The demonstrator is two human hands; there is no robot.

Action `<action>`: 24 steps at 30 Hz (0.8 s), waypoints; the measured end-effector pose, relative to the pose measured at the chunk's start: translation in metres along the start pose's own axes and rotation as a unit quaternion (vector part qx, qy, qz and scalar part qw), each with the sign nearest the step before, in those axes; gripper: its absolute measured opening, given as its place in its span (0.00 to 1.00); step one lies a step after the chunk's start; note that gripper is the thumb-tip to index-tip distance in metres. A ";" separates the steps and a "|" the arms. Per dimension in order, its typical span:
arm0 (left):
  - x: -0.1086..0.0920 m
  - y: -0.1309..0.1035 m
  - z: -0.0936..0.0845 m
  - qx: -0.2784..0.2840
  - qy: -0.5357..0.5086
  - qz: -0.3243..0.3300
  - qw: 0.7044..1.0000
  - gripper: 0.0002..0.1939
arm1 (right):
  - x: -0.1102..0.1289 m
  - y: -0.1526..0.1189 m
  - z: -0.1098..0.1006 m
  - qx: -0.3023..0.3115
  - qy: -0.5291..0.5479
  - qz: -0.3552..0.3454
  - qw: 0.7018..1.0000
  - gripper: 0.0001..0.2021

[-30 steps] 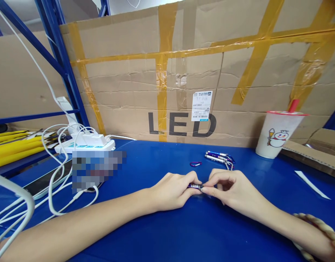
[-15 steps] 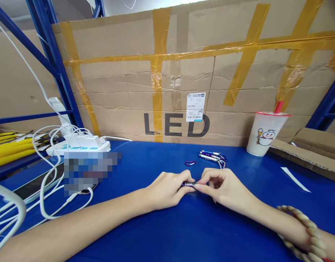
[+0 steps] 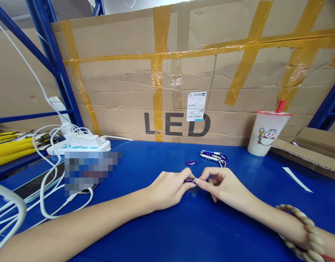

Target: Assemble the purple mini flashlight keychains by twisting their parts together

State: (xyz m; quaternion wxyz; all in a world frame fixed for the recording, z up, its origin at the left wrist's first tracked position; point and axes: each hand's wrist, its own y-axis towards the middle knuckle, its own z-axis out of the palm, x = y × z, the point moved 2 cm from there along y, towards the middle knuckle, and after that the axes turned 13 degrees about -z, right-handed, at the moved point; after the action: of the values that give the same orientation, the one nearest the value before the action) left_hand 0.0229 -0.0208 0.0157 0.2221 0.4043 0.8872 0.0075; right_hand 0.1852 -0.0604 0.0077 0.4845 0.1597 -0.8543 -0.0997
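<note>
Between thumb and index finger, my left hand [image 3: 169,190] pinches a small dark purple cylinder [image 3: 188,180], mostly covered by the fingers. My right hand [image 3: 220,183] pinches the right end of the same piece, its fingertips close against those of my left hand. Just behind the hands lies a purple carabiner clip [image 3: 190,163]. To its right, several slim metal penlights [image 3: 209,157], blue, purple and silver, rest side by side with clips at their right ends.
A white power strip [image 3: 82,146] with tangled cables and a phone [image 3: 38,182] lie at the left. On the right are a drink cup [image 3: 267,134], a white paper strip [image 3: 297,179] and an open cardboard box [image 3: 311,156]. A large carton [image 3: 123,91] stands behind.
The cylinder has tilted or turned slightly, and its pale markings show less. Both hands keep their pinch, with the fingers shifted a little.
</note>
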 end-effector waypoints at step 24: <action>0.005 0.003 0.004 -0.007 -0.024 -0.049 0.998 0.12 | -0.003 0.004 -0.003 0.026 0.006 -0.009 1.000 0.19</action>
State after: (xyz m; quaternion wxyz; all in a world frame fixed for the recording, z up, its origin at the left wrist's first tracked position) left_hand 0.0237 -0.0153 0.0109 0.2463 0.3591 0.9002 -0.0075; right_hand 0.1886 -0.0555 0.0086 0.4844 0.1809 -0.8521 -0.0811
